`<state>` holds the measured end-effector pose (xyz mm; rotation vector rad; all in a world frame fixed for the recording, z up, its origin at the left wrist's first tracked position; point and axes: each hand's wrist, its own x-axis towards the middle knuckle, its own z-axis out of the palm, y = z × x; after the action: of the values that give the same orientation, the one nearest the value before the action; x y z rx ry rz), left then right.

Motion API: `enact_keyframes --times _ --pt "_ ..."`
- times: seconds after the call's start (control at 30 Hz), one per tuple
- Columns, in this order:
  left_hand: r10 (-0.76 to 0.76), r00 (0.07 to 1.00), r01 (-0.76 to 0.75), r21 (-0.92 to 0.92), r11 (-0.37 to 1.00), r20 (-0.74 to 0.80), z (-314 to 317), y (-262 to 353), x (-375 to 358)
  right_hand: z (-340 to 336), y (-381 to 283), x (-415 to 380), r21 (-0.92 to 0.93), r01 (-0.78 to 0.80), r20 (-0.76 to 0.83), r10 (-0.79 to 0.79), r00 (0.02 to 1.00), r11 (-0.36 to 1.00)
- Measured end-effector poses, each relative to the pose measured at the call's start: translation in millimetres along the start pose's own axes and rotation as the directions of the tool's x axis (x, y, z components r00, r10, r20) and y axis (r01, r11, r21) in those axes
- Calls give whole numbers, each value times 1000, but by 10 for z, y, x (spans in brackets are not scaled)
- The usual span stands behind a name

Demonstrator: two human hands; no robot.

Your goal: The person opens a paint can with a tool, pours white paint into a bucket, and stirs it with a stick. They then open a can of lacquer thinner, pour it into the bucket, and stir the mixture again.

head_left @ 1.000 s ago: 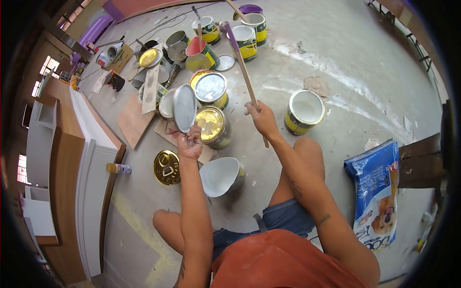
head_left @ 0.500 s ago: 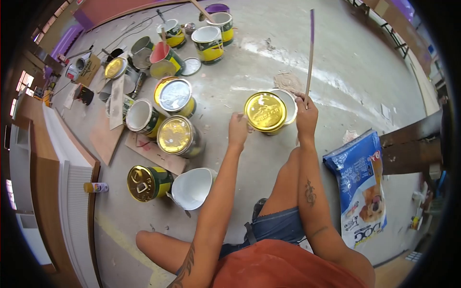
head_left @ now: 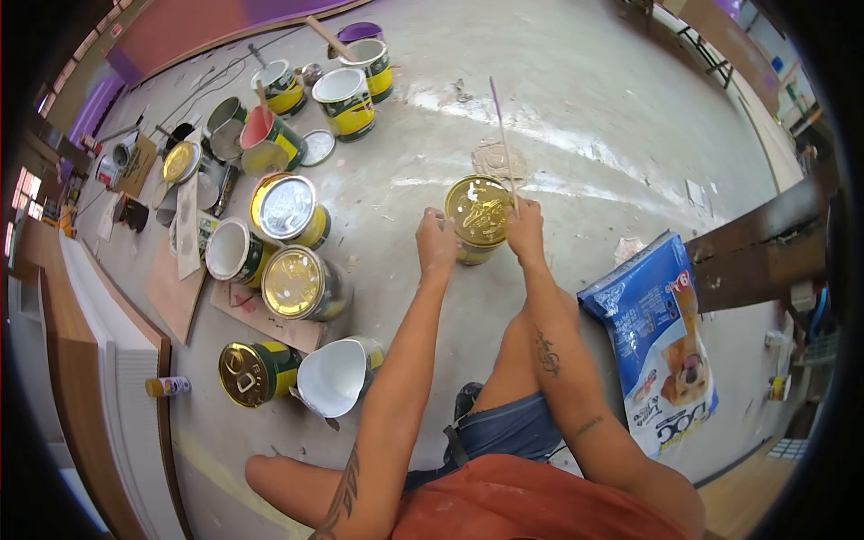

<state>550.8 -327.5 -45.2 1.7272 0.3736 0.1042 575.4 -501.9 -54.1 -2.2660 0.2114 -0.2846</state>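
A yellow paint can (head_left: pixel 477 250) stands on the concrete floor in front of my knees, with a gold lid (head_left: pixel 477 210) lying on top of it. My left hand (head_left: pixel 436 241) rests against the can's left side, fingers curled at the lid's edge. My right hand (head_left: pixel 526 228) is at the can's right edge and grips a thin wooden stir stick (head_left: pixel 502 137) with a purple tip, held nearly upright over the lid.
Several paint cans, some lidded and some holding white paint, crowd the floor to the left (head_left: pixel 292 281). A tipped can of white paint (head_left: pixel 335 373) lies near my left knee. A blue dog-food bag (head_left: pixel 661 340) lies to the right, beside a dark wooden beam (head_left: pixel 765 238).
My left hand carried the lid from the left group of cans over to the open can of white paint and set it on top. My right hand swung the stick upright.
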Motion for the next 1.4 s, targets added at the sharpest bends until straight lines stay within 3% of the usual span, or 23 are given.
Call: enact_keyframes --times 0.07,0.17,0.23,0.33,0.4,0.43,0.47,0.5,0.53,0.6,0.67,0.73,0.83,0.87,0.93,1.0,1.13,1.2,1.23,1.27,1.33,1.4 --pt "36 999 -36 28 999 17 -2 -5 40 23 36 9 4 -1 -20 1 1000 1000" --pt "-105 994 105 12 994 -2 38 -62 149 36 101 44 -49 35 -10 -36 999 998" --pt "41 997 -29 170 985 -70 105 -350 314 11 8 24 -97 61 3 -61 998 993" --pt "24 988 5 187 982 -155 91 -263 270 17 -111 -15 -148 -15 8 16 1000 989" --pt "-136 990 137 41 990 -23 -2 -151 253 72 11 18 -304 107 35 -101 994 947" --pt "-233 971 235 -39 971 52 -19 -372 395 -10 -220 -40 -93 -105 24 108 994 990" --pt "-289 945 311 -155 938 150 -78 -369 370 342 249 59 -296 133 -32 -149 988 946" --pt "-324 939 333 -71 940 116 -62 -240 322 419 249 79 -79 -104 -79 98 992 991" --pt "-305 942 317 -72 946 138 -59 -229 315 464 264 34 -123 -72 -113 58 992 990" --pt "-233 962 248 -94 964 144 -61 -289 362 60 -125 -119 -366 64 -30 -80 996 928" --pt "-192 971 209 -114 971 146 -53 -365 406 -6 -190 -153 -375 85 -80 -123 989 923" --pt "-116 985 114 23 993 126 -54 -361 432 -25 -270 -172 -389 101 -104 -153 983 916" --pt "-203 969 191 96 977 141 -63 -246 270 44 -253 -203 -580 94 -77 -169 983 809" --pt "-237 958 211 166 963 159 -98 -302 246 124 -232 -272 -563 90 -110 -183 977 822" --pt "-155 969 128 144 981 191 -222 -306 -2 75 -284 -329 -536 76 -154 -187 970 841" --pt "2 948 -19 52 998 318 -479 -252 -324 36 -329 -441 -456 116 -11 -136 991 883" --pt "50 781 -206 180 962 623 -1360 210 -1268 -115 -397 -489 -464 109 61 -91 994 879" --pt "9 707 -96 83 992 707 -1896 76 -1650 -150 -493 -603 -523 165 35 -173 984 836" --pt "11 684 -228 200 953 729 -2197 86 -1843 -151 -572 -660 -520 182 48 -184 982 834" --pt "-104 644 -121 236 964 758 -2458 80 -1965 -141 -626 -722 -483 229 7 -258 966 845" --pt "-71 736 -257 375 891 674 -2919 167 -2304 -26 -677 -804 -382 319 -45 -363 931 867" --pt "-97 860 -143 420 896 500 -3444 -21 -2461 7 -890 -1012 -333 385 6 -406 914 861"
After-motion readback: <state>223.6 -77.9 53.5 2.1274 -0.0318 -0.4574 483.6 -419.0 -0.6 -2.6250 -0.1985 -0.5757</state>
